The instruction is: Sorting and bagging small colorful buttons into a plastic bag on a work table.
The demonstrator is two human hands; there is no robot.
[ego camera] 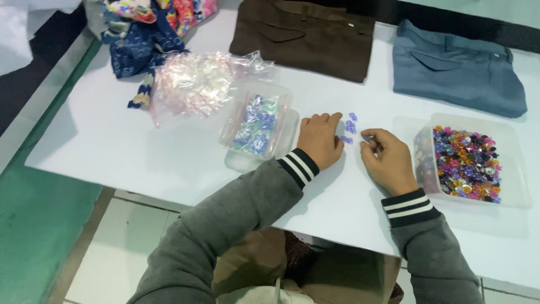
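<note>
A few blue beads [350, 126] lie sorted mid-counter between the flat, empty left hand [319, 141] and the loosely curled right hand [387, 160], whose hold I cannot tell, while the tub of mixed beads [466, 163] near the counter's right edge remains nearly full.

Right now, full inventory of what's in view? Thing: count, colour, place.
table: one, white, fills the view
small beads: a few, purple-blue, loose on the table between the hands
clear tub of sorted beads: one, blue and clear pieces, left of the hands
clear tub of mixed beads: one, many colours, right of the hands
pile of small bags: one heap, clear with pink strips, far left
brown trousers: one, folded, far edge
blue-grey trousers: one, folded, far right
patterned cloth: one bundle, blue and multicolour, far left corner
left hand: palm down by the beads
right hand: fingers curled beside the beads
</note>
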